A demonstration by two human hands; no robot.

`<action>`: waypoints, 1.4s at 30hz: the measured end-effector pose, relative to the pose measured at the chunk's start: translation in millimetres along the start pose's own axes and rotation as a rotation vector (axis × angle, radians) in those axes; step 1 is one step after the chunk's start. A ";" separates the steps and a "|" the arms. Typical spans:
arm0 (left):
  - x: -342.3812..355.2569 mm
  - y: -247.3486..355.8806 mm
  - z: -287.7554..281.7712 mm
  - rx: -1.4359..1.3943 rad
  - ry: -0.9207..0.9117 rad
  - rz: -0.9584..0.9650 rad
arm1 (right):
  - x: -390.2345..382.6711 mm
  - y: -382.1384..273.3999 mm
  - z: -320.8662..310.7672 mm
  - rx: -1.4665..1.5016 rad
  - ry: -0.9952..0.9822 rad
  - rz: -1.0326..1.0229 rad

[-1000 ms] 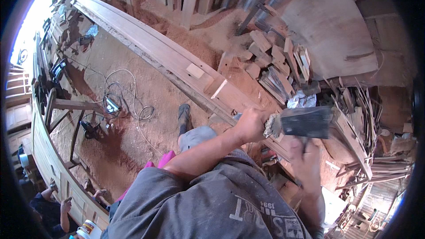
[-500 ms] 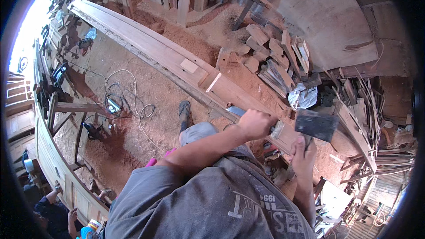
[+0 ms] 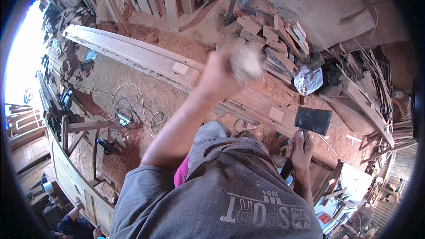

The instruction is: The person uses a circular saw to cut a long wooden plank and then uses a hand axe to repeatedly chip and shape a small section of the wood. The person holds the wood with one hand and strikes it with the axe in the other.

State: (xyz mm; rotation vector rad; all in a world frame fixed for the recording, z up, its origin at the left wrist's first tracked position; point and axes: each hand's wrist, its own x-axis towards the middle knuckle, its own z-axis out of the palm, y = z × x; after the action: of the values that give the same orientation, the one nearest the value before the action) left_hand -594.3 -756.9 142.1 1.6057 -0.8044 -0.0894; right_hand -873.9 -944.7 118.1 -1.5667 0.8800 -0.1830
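My left hand (image 3: 219, 73), blurred and raised over the long pale timber beam (image 3: 124, 48), is closed round a tool with a pale frayed handle end (image 3: 247, 64); its blade is not visible. Lower right, my right hand (image 3: 300, 150) grips the handle of a mallet with a dark rectangular head (image 3: 313, 119), held near the beam's right end. The beam lies diagonally, with small pale rectangular pieces (image 3: 276, 114) on its face and dark holes along it.
Offcuts (image 3: 274, 40) and a white crumpled bag (image 3: 308, 79) lie beyond the beam, near leaning planks (image 3: 172, 4). Cords (image 3: 141, 97) and a power tool (image 3: 108, 146) are on the dusty floor. A co-worker (image 3: 71, 221) is at a panelled door (image 3: 82, 194), lower left.
My left hand has lifted up and leftward with its tool, away from the mallet. My right hand still grips the mallet. The view has shifted, showing more of the beam's right end.
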 end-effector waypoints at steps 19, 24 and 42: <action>-27.8 -52.1 4.2 -0.361 0.081 -0.299 | -1.2 31.1 10.0 -0.167 -0.187 -0.112; -24.4 -47.9 11.8 -0.376 -0.103 -0.354 | -3.4 14.0 19.5 -0.180 -0.216 -0.032; -25.7 -35.0 3.5 -0.319 -0.351 -0.313 | 12.4 -43.2 41.5 -0.338 -0.216 -0.060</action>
State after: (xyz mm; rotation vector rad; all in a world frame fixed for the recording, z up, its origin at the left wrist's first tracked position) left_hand -599.9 -746.6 100.1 1.4149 -0.7521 -0.7065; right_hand -822.8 -922.5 143.5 -1.8877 0.7195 0.0979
